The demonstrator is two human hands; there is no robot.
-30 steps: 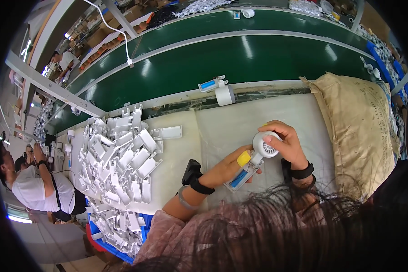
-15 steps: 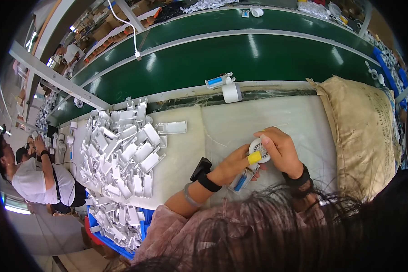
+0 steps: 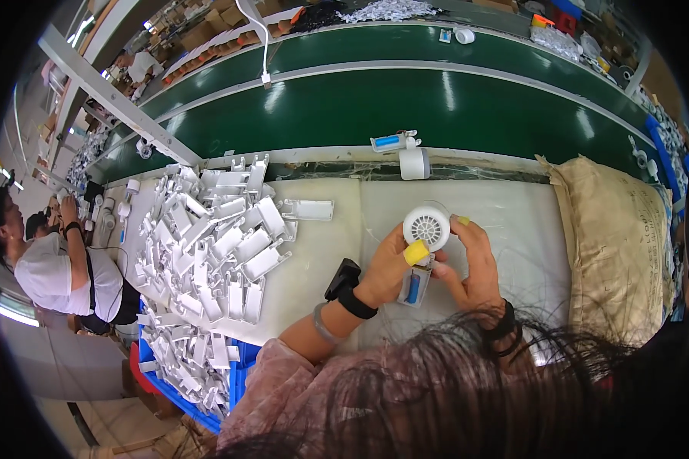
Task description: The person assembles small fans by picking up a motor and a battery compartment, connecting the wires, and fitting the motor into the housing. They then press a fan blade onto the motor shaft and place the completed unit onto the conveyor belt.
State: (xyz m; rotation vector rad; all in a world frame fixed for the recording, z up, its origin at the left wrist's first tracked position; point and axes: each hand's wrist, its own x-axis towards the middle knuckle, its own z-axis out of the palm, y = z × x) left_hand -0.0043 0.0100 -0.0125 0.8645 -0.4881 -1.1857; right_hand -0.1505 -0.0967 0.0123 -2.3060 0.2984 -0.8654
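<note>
A small white fan [image 3: 427, 229] with a round, slotted grille is held up over the worktable. Its open handle piece [image 3: 413, 288] hangs below the head, with a blue battery cell inside. My left hand [image 3: 390, 268] is closed around the head's left side, its yellow-wrapped thumb lying across the lower rim. On the other side, my right hand [image 3: 478, 268] has a yellow-wrapped finger at the head's edge and the thumb beside the joint with the handle. Its remaining fingers are partly hidden.
White plastic handle shells [image 3: 222, 237] are heaped to the left, above a blue bin [image 3: 241, 375] of more. Another fan unit [image 3: 414, 164] rests by the green conveyor belt [image 3: 344, 107]. A brown paper sack [image 3: 612, 245] stands right. A person [image 3: 65, 268] works at far left.
The fan head has moved slightly up and left and turned its grille more fully into view. My right hand has opened from over the grille to the head's right side. The view has shifted slightly.
</note>
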